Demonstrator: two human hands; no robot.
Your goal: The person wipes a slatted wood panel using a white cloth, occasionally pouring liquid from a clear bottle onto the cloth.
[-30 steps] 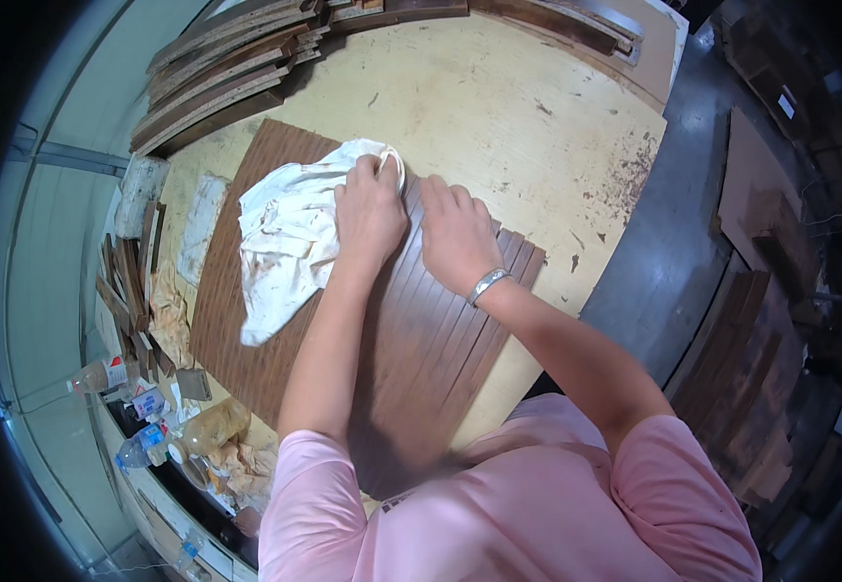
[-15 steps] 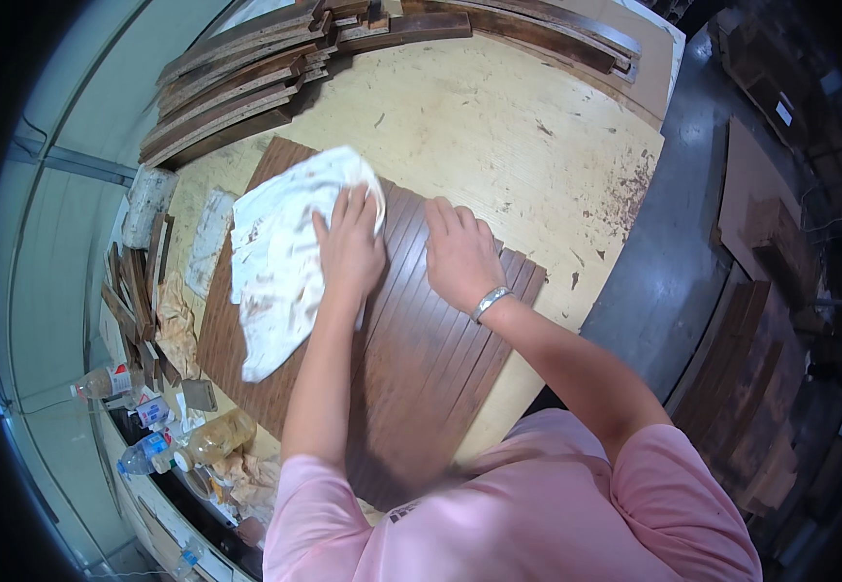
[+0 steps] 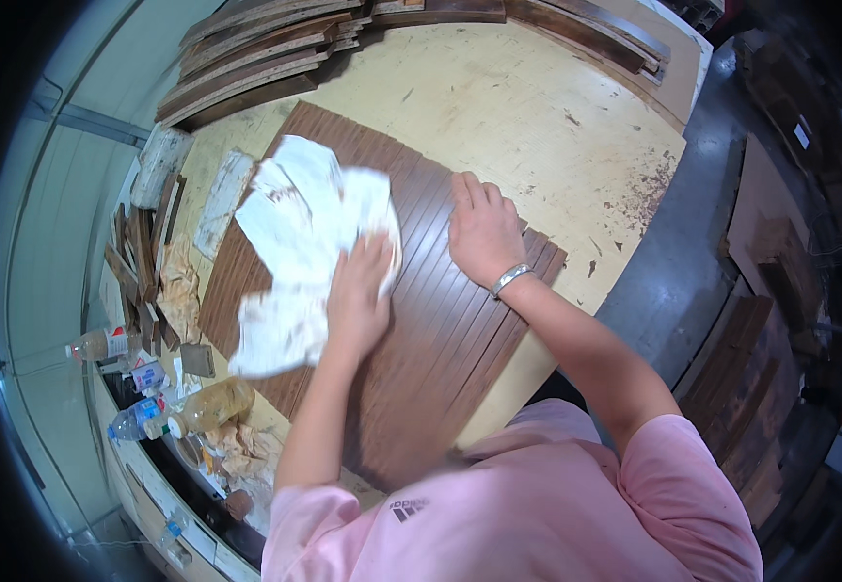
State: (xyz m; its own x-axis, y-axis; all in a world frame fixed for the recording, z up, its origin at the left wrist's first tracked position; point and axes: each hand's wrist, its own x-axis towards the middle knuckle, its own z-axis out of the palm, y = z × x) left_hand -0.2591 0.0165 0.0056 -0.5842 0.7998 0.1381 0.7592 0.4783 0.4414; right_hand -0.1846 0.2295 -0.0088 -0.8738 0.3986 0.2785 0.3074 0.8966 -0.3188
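Observation:
Brown wooden strips [image 3: 430,359] lie side by side on the pale table, forming a broad panel. A stained white cloth [image 3: 295,218] is spread in loose folds over their left part. My left hand [image 3: 361,296] presses on the cloth's right side, fingers stretched over it and the cloth partly gathered beneath. Near the far right edge of the strips, my right hand [image 3: 484,233] rests with fingers extended and close together. A silver bracelet [image 3: 510,279] circles that wrist. The undersides of both hands are hidden.
Stacked wood strips [image 3: 266,58] line the table's far left. Beside the panel lie a white wrapped block [image 3: 222,204] and crumpled brown paper [image 3: 180,291]. A yellowish bottle [image 3: 212,403] and other bottles crowd the near left. More boards [image 3: 731,354] stand right, past the grey floor [image 3: 649,281].
My left hand has drawn back toward me over the strips, and the cloth has bunched into new folds. My right hand keeps its place on the strips. The whole view has shifted slightly.

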